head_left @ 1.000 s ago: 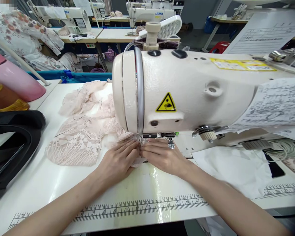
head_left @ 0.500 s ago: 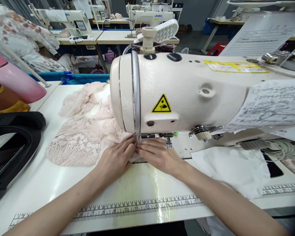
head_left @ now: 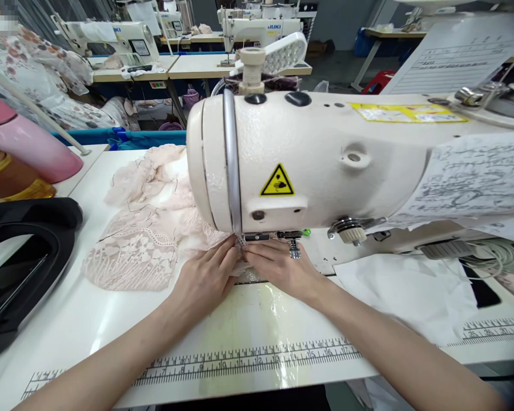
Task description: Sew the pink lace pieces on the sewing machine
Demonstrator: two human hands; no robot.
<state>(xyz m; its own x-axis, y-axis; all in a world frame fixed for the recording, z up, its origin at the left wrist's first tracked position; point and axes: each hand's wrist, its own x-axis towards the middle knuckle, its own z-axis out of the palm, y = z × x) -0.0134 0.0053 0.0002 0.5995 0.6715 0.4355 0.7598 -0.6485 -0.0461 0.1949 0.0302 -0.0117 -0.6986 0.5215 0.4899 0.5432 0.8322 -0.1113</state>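
- Head view, lace fabric (head_left: 132, 251): pale pink, loosely heaped on the table (head_left: 223, 331) left of the sewing machine (head_left: 300, 160), its near edge reaching beneath the machine head. Folds at the machine's left could drag or be caught underneath, since the bulk lies bunched.
- Dark threads on the lace: loose; could snag or be stitched in if drawn along with the cloth.
- Left hand (head_left: 208, 274): fingers together, laid low on the lace just left of the stitching area. Grip: whether cloth is pinched or only pressed, cannot tell.
- Right hand (head_left: 282, 268): fingers together, tips near the left hand's, at the lace edge. Grip: closure on the cloth hidden, cannot tell.
- Stitching area: largely hidden by hands and head. Fingertips so near could be struck if they slid forward; the hand-hazard label (head_left: 277, 181) suits that risk. Uneven pressure from the two hands could pucker or skew the sheer cloth.
- White sheet (head_left: 406, 291): right of the right hand, beside its forearm; could be swept by an elbow movement.
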